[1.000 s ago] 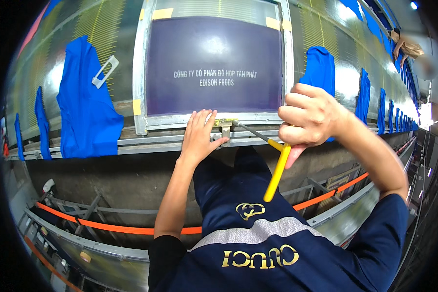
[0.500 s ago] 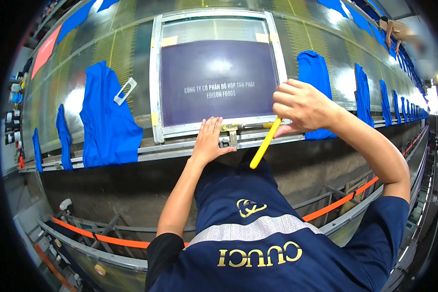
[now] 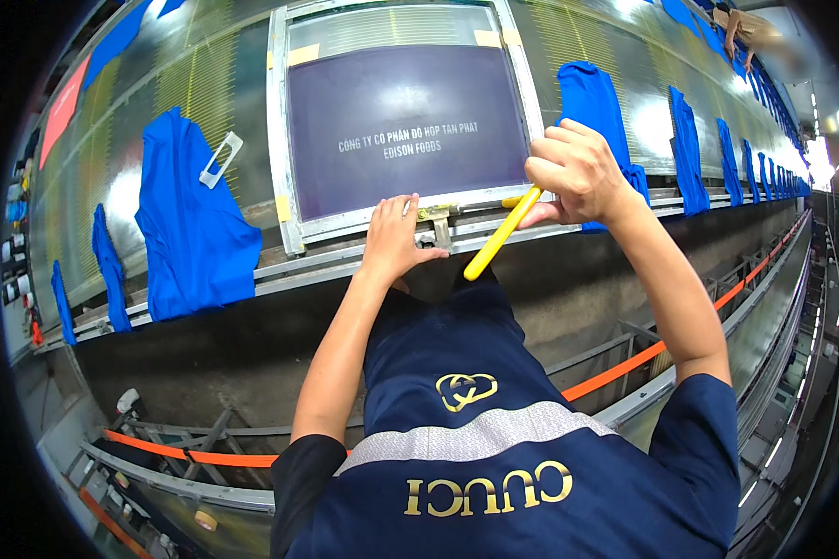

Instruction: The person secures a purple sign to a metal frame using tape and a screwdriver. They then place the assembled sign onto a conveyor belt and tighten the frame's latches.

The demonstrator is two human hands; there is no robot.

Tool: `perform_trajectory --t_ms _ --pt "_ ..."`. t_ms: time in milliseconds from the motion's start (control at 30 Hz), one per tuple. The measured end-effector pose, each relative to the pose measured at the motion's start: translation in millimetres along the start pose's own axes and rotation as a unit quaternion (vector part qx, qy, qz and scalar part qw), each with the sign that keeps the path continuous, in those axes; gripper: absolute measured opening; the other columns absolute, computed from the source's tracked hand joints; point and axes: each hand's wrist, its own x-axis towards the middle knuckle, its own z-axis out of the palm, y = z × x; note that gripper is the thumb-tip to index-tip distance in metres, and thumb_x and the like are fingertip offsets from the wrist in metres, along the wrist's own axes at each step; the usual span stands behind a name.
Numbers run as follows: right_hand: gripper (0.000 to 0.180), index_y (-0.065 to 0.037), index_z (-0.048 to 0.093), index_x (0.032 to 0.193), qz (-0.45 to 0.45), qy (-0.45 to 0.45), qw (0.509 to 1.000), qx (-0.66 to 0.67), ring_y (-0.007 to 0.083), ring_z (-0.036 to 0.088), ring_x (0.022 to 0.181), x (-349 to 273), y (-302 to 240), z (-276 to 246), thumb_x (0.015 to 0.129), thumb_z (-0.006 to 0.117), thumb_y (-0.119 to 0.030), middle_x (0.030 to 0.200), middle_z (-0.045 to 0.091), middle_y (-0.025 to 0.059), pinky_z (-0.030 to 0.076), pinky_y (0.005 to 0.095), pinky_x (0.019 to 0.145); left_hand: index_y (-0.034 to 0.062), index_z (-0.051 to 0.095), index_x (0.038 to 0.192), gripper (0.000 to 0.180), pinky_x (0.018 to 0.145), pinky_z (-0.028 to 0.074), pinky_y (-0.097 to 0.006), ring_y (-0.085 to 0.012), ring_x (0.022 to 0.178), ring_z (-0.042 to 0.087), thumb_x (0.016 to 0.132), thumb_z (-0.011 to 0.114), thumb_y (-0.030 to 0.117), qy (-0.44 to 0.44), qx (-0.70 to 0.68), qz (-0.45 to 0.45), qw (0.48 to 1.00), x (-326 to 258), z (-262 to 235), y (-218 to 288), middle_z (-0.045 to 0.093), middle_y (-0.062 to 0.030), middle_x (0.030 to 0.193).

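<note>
A metal-framed printing screen with a dark purple mesh lies on the long printing table in front of me. My left hand rests flat on the frame's near edge, beside a small metal clamp. My right hand grips a yellow-handled tool at the frame's near right corner, the handle slanting down toward me. The tool's tip is hidden behind my fingers.
Blue shirts lie spread along the table on both sides, with several more running off to the right. A small white frame-shaped piece lies on the left shirt. An orange strap runs along the rail below. Another person leans over the far end.
My right hand has brought the yellow tool up from below the table edge to the frame's near right corner. My left hand stays on the frame edge.
</note>
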Motion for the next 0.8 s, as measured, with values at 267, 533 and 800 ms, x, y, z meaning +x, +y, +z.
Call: perform_trajectory --t_ms 267,533,800 --pt "0.054 -0.01 0.052 0.078 0.003 -0.052 0.999 -0.004 0.0251 0.054 0.073 1 -5 -12 0.078 0.071 -0.061 0.075 0.049 0.0053 0.043 0.0366 0.068 -0.0055 0.045 0.144 0.102 0.118 0.03 -0.047 -0.0364 0.137 0.042 0.07 0.083 0.055 0.003 0.002 0.033 0.999 -4 -4 -4 0.049 -0.0208 0.143" --pt "0.031 -0.018 0.07 0.1 0.006 -0.118 0.99 0.076 0.0215 0.055 0.086 19 -32 -28 0.071 0.083 -0.022 0.086 0.053 0.0001 0.042 0.0368 0.085 -0.0045 0.033 0.152 0.106 0.124 0.018 -0.047 -0.0333 0.152 0.024 0.082 0.068 0.066 0.013 0.025 0.086 0.996 -22 14 -23 0.03 -0.0213 0.161" --pt "0.022 -0.016 0.074 0.097 0.129 -0.162 0.967 0.148 0.022 0.055 0.092 13 -26 -42 0.076 0.079 -0.017 0.086 0.055 0.0011 0.039 0.038 0.092 -0.0064 0.038 0.149 0.104 0.124 0.018 -0.047 -0.033 0.152 0.025 0.081 0.068 0.066 0.015 -0.018 0.087 0.996 -16 14 -25 0.031 -0.0212 0.16"
